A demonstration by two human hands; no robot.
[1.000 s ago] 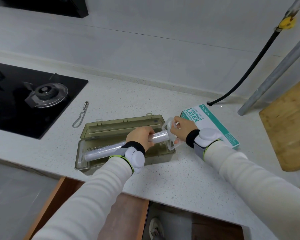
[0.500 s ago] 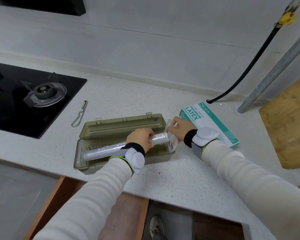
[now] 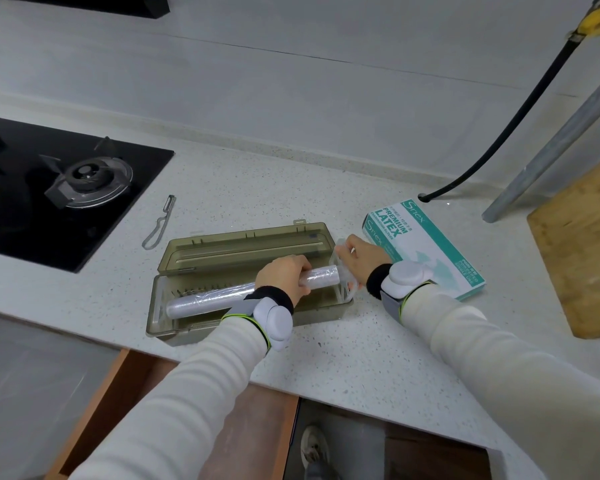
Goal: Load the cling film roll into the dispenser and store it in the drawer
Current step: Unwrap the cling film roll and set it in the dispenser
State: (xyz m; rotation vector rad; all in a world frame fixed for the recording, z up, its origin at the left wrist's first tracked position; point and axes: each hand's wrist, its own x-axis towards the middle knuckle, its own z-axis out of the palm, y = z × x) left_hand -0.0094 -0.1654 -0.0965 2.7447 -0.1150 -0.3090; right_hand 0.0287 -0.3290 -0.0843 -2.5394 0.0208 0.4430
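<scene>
An olive translucent dispenser (image 3: 201,252) lies open on the counter, lid folded back toward the wall. The cling film roll (image 3: 208,297) lies lengthwise inside its tray, right end slightly raised. My left hand (image 3: 284,277) is closed around the roll near its right end. My right hand (image 3: 359,259) pinches a clear plastic end cap (image 3: 343,287) at the roll's right tip, by the dispenser's right wall. An open wooden drawer (image 3: 108,386) shows below the counter's front edge, partly hidden by my left arm.
A black gas hob (image 3: 32,188) fills the left. A metal peeler (image 3: 160,223) lies between hob and dispenser. A latex glove box (image 3: 426,244) sits just right of my right hand, a wooden cutting board (image 3: 582,244) beyond it. A black hose (image 3: 492,140) and a grey pipe (image 3: 551,147) stand at the back.
My right hand has brought the clear end cap down and in against the roll's right end. The roll's right end has sunk lower into the tray.
</scene>
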